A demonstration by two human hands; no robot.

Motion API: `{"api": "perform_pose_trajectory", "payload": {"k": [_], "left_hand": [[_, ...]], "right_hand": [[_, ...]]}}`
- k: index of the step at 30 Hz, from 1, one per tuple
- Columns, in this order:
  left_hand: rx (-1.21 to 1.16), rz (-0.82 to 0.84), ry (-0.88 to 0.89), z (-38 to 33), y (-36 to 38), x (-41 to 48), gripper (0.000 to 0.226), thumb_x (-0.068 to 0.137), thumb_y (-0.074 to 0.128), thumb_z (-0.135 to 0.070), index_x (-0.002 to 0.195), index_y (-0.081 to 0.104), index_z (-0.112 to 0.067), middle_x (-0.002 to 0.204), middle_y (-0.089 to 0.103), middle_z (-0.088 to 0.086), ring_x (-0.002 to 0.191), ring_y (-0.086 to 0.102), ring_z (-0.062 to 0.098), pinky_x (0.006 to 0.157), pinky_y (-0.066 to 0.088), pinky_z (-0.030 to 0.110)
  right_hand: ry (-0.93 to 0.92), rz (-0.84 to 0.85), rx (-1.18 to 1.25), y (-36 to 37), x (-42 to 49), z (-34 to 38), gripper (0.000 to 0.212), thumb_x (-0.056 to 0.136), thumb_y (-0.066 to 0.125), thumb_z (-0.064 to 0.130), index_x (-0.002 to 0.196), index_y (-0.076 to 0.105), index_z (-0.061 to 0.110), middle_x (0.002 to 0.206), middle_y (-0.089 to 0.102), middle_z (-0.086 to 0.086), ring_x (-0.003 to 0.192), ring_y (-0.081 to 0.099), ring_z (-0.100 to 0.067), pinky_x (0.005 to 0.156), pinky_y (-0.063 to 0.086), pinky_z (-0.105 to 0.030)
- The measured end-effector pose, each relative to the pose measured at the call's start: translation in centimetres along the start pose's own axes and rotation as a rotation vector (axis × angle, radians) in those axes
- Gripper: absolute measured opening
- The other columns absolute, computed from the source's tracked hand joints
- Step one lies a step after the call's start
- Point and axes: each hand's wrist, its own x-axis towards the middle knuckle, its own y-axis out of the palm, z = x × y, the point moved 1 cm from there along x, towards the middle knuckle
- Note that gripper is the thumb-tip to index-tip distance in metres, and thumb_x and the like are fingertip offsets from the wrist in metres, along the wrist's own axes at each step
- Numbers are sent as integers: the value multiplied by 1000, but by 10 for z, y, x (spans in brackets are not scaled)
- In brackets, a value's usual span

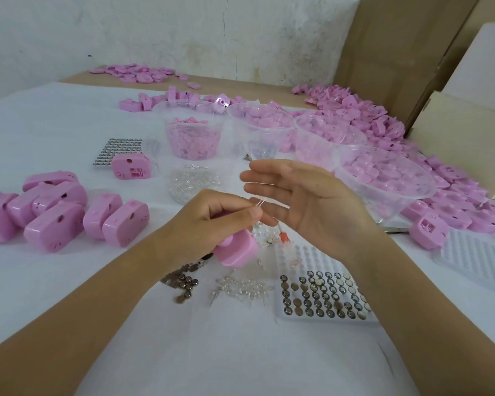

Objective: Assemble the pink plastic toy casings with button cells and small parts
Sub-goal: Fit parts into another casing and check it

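With our left hand (212, 215) curled round the casing (235, 252), held over the loose cells (187, 284), and our right hand (306, 204) flat and empty beside the leads (260, 200), we should feed both wires in straight.

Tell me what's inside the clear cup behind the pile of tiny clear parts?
The cup is about half full of small pink plastic pieces, seen through its clear wall. Whatever lies beneath that heap, at the bottom, is covered.
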Motion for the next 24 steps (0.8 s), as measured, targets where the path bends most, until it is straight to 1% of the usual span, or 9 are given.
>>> {"api": "perform_pose_trajectory", "payload": {"k": [1, 4, 9, 12, 14, 16, 18, 22, 24], "left_hand": [[-3, -1, 0, 0, 0, 0, 18, 89, 54, -22, 88, 71, -18, 45, 51, -18, 44, 45, -7, 52, 34, 1], [-5, -14, -9, 0, -2, 0, 19, 86, 54, -26, 84, 73, -24, 58, 61, -16, 55, 51, -8, 60, 37, 2], [-32, -19, -21, 0, -2, 1, 26, 85, 49, -25, 83, 74, -25, 59, 57, -16, 53, 46, -3, 55, 34, 4], [-34, 11, -34, 1, -2, 1, 28, 86, 47, -24, 88, 73, -13, 62, 62, -19, 56, 48, -5, 57, 35, 3], [-38, 9, -71, 3, -2, 1, 36, 85, 46, -28, 91, 73, -4, 65, 64, -18, 61, 50, -4, 62, 37, 5], [-60, 0, -110, 3, -2, 2, 35, 84, 45, -31, 86, 75, -13, 65, 63, -14, 65, 51, -1, 65, 37, 6], [-86, 17, -117, 1, -2, 2, 31, 84, 43, -30, 80, 74, -24, 66, 63, -15, 65, 53, -3, 64, 37, 5], [-31, -4, -118, 0, -2, 2, 15, 74, 57, -28, 81, 70, -26, 74, 65, -17, 71, 57, -3, 62, 40, 5], [5, -39, -117, 2, -3, 1, 15, 67, 68, -33, 81, 69, -27, 72, 59, -16, 67, 55, 1, 60, 41, 9]], "right_hand": [[-15, -23, -45, -2, 0, 0, 24, 83, 56, 19, 100, 68, 6, 101, 71, -10, 95, 67, -19, 80, 54, -26], [-23, -37, -171, -5, 0, 0, 14, 78, 62, 9, 88, 72, 6, 91, 71, -10, 85, 67, -17, 77, 54, -24], [-28, 21, -274, -5, -1, 0, 15, 74, 63, 3, 81, 75, 7, 84, 70, -10, 80, 66, -19, 75, 51, -21], [-43, 39, -289, -4, -2, 1, 14, 74, 64, 2, 78, 75, 9, 82, 70, -9, 79, 66, -19, 74, 51, -20], [-66, 31, -308, -3, -2, 0, 11, 74, 65, 4, 76, 74, 10, 80, 70, -9, 77, 66, -18, 73, 52, -21], [-98, 5, -339, -2, -2, -1, 5, 72, 69, 10, 75, 72, 10, 78, 69, -10, 75, 66, -19, 73, 52, -22], [-128, -21, -353, -2, -2, -2, 9, 68, 72, 16, 74, 71, 10, 77, 68, -11, 73, 65, -20, 73, 53, -23], [-167, -122, -369, -2, -1, 0, 7, 64, 70, 17, 70, 73, 13, 73, 68, -5, 70, 63, -15, 75, 54, -23], [-192, -185, -366, -2, 0, 2, 8, 61, 70, 18, 67, 73, 14, 70, 67, -3, 67, 62, -12, 72, 54, -22]]}}
